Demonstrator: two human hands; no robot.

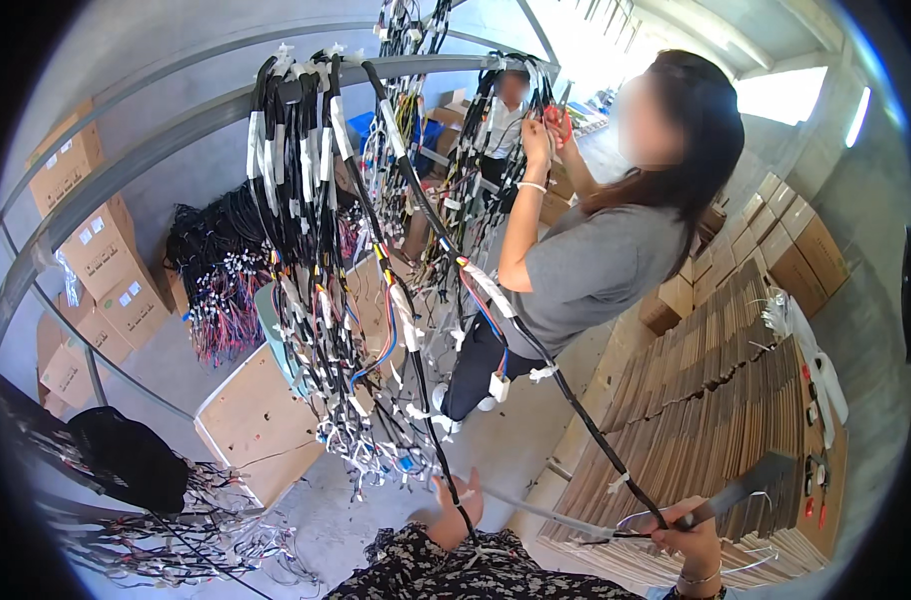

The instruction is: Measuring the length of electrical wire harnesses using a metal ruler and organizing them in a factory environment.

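Gripping one black cable (588, 427) with the right hand (691, 540); spreading the left hand (456, 512) beside a second cable (440, 452) (touching or not, cannot tell), with two people (601, 260) beyond both.

Glare whitens the upper-right window (782, 95), while fisheye distortion bends the edges.

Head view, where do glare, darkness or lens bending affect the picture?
In the head view, glare bleaches the window at upper right; in that same head view, the metal rail curves at upper left, and the corners go black; also in the head view, the black bundle at lower left shows little surface detail.
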